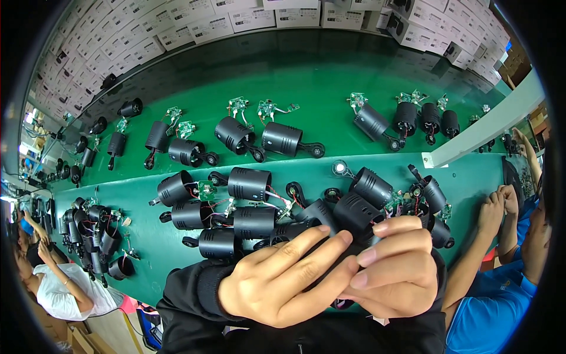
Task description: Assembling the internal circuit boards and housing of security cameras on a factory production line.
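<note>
In front of my chest my two hands meet at the fingertips. My left hand reaches in from the left, back upward, its fingers closed over something dark that they mostly hide. My right hand is curled, with thumb and fingertips against the left fingertips. What the two hold between them is too covered to name; only dark bits show between and under the fingers. Just beyond them lie black cylindrical housings, among them a ribbed housing, a tilted housing and a housing beside my left wrist.
Behind, a raised green shelf carries more housings with wired circuit boards. White boxes are stacked along the back. A pale metal post slants at right. Another pile of housings lies left. Co-workers sit on both sides.
</note>
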### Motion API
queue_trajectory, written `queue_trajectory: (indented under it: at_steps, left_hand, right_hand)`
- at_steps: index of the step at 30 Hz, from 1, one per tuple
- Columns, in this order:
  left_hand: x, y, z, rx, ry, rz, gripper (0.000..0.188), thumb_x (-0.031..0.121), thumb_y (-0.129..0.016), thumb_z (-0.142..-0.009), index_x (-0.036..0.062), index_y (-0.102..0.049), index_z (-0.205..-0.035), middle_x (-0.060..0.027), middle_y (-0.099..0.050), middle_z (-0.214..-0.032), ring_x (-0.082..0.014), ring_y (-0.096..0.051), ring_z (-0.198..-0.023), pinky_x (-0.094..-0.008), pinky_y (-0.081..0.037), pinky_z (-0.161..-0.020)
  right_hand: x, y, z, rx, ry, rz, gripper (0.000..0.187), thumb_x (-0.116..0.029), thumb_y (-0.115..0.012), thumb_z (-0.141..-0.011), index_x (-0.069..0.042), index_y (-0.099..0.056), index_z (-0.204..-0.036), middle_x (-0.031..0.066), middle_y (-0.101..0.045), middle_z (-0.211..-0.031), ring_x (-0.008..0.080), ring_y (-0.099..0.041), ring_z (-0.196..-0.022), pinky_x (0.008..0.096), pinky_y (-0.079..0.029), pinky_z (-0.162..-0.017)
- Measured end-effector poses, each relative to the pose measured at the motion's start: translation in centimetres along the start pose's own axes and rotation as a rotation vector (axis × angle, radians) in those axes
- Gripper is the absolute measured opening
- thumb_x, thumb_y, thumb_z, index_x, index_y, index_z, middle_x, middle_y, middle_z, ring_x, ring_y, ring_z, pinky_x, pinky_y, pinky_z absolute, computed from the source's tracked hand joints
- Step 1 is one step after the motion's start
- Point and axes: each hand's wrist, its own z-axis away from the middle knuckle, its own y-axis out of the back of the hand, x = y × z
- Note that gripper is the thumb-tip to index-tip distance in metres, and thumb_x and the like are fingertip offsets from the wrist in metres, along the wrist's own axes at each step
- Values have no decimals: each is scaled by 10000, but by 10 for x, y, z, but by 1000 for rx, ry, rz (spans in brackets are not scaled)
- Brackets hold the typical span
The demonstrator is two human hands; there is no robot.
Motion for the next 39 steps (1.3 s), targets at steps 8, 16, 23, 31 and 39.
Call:
queue_trajectory:
  at_steps: [8, 16, 23, 31, 39]
  left_hand:
    - [2, -4, -2, 30, 77, 190, 171, 6, -645, -718, 10, -624, -888, -211, -644, -945, -256, -655, -775, -228, -526, -537]
    - [2, -20, -3, 141, 159, 389, 222, 22, -676, -685, -6, -618, -897, -236, -633, -923, -265, -651, -737, -251, -531, -534]
    - [3, -12, -2, -13, 333, 592, 278, 67, -722, -642, 8, -604, -888, -206, -631, -938, -244, -628, -686, -262, -524, -546]
    - [-21, -2, -1, -426, 78, 842, 275, 63, -713, -626, 24, -600, -874, -166, -630, -978, -237, -618, -691, -267, -501, -496]
    - [-11, -4, -9, -34, 77, 601, 267, 90, -679, -631, 19, -607, -879, -146, -635, -995, -267, -641, -760, -259, -478, -453]
  right_hand:
    - [-6, 11, -4, -100, -1, 67, 143, -101, -753, -671, -132, -690, -796, -21, -597, -932, 158, -520, -863, 355, -420, -838]
    - [0, 16, -7, -88, -155, -32, 124, -142, -760, -657, -131, -695, -761, 26, -608, -967, 188, -505, -873, 355, -420, -819]
    - [12, 10, -5, -74, -3, -143, 131, -234, -774, -651, -164, -690, -722, 32, -590, -1031, 200, -465, -925, 350, -405, -828]
    - [30, -1, -3, -179, 228, -390, 185, -351, -765, -666, -187, -684, -698, 36, -554, -1108, 211, -419, -988, 350, -374, -848]
    - [23, 9, -15, -70, 266, -217, 204, -365, -707, -737, -170, -671, -691, 58, -517, -1157, 232, -404, -993, 364, -345, -872]
